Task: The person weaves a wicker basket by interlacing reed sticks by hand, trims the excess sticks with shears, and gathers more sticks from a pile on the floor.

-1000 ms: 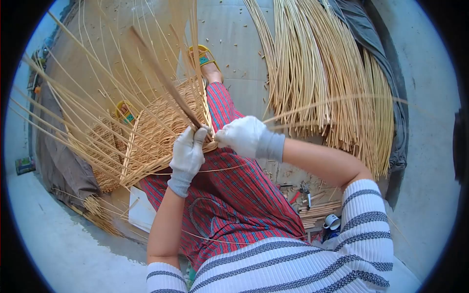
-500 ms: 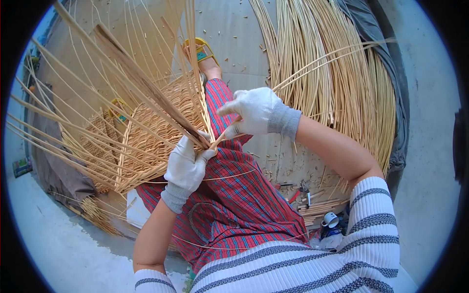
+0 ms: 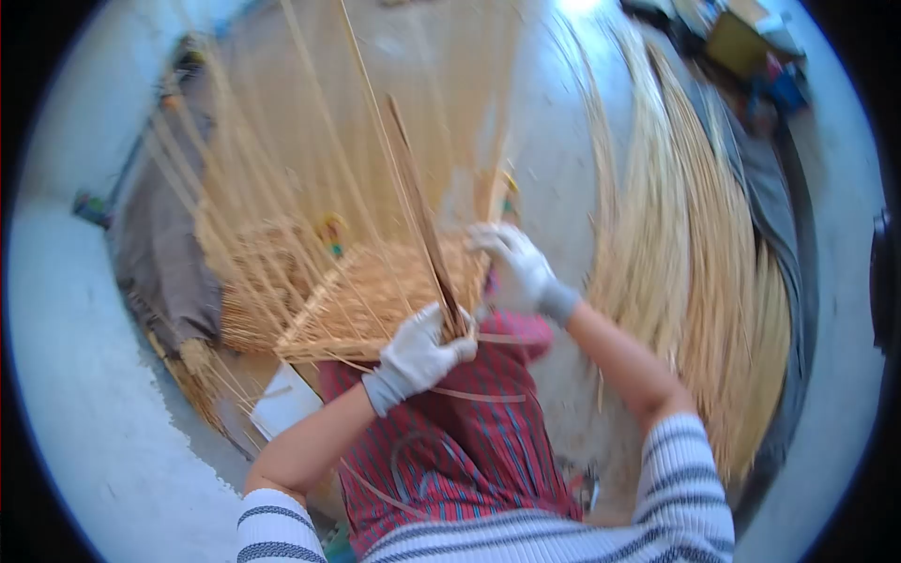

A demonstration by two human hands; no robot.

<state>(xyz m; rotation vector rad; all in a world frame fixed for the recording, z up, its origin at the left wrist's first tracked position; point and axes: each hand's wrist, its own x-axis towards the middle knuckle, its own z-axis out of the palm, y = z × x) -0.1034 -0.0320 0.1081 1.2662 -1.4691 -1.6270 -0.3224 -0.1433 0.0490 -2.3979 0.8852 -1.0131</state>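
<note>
A wicker basket [image 3: 366,293] with a flat woven base and tall canes rising from its edges rests across my lap. My left hand [image 3: 424,354], in a white glove, grips its near right corner, thumb pressed along the rim. From that corner a dark brown stick [image 3: 419,206] stands up beside a pale cane [image 3: 368,84]. My right hand [image 3: 519,269], also gloved, is at the basket's right edge, fingertips close to the upright canes [image 3: 491,195] there. Its fingers are blurred, and I cannot tell what they hold.
Long bundles of pale canes [image 3: 690,253] lie on the floor to the right. Grey cloth [image 3: 174,253] is at the left, near a white sheet [image 3: 284,402]. Boxes and clutter [image 3: 751,56] stand far right. Red checked cloth [image 3: 446,441] covers my legs.
My right hand has let the long canes pointing right leave its grasp and moved to the basket's right edge. My left hand stays at the corner. The view has shifted, and the brown stick stands more upright.
</note>
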